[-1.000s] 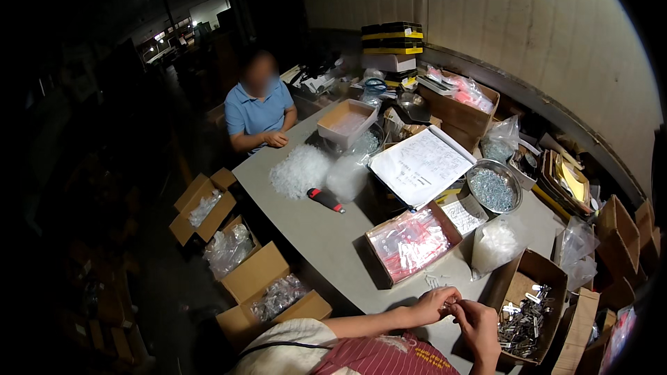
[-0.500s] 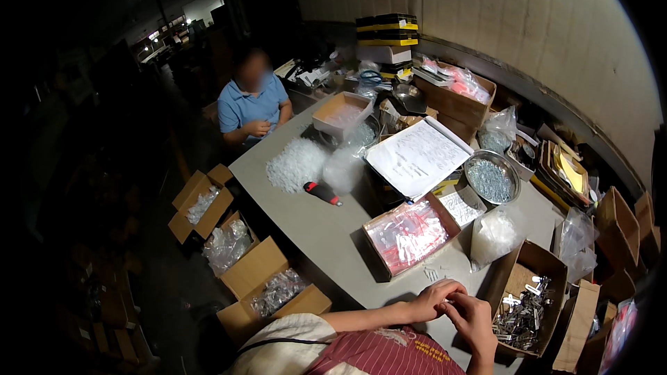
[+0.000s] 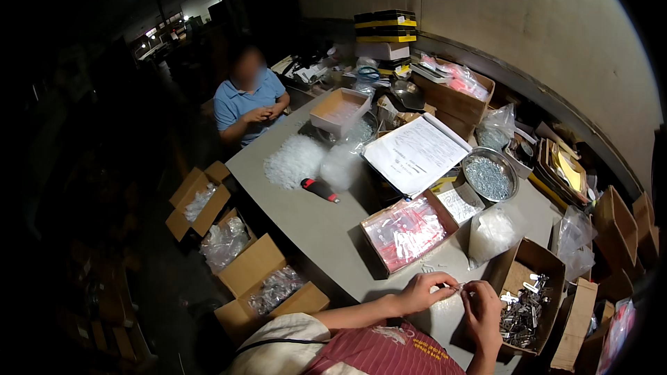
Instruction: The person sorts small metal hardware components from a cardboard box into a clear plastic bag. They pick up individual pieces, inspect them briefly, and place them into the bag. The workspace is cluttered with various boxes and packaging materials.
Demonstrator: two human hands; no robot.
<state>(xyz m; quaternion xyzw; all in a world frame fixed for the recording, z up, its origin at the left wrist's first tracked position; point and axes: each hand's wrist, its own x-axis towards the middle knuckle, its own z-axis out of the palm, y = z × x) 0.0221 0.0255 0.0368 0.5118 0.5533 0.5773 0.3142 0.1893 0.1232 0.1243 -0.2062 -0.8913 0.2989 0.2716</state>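
Where carton edges (image 3: pixel 545 255) hem bare tabletop (image 3: pixel 316 232), left fingers (image 3: pixel 440 280) and right fingers (image 3: pixel 478 291) seemingly pinch something small (image 3: pixel 456 287).

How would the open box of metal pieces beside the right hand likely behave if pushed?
The open box looks low and broad, so it would probably slide rather than tip. The heaped metal pieces likely make it heavy for its size. Lying loose and jumbled, they may shift.
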